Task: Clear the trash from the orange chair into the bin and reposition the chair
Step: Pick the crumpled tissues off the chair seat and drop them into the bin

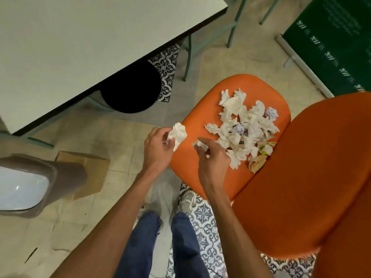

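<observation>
Left hand [158, 149] curls round a crumpled napkin [177, 134]; right hand [212, 159] pinches a smaller tissue wad [200, 144], both at the front edge of the orange chair [184, 163]. Early stage: the trash pile [245, 129] lies on the seat, well apart from the black bin [130, 91]; repositioning is not yet done.

The orange chair [251, 84] looks smooth and matt; the trash [230, 125] on it is crumpled white paper. At ten o'clock the bench [80, 37] top is smooth, pale and matt.
</observation>
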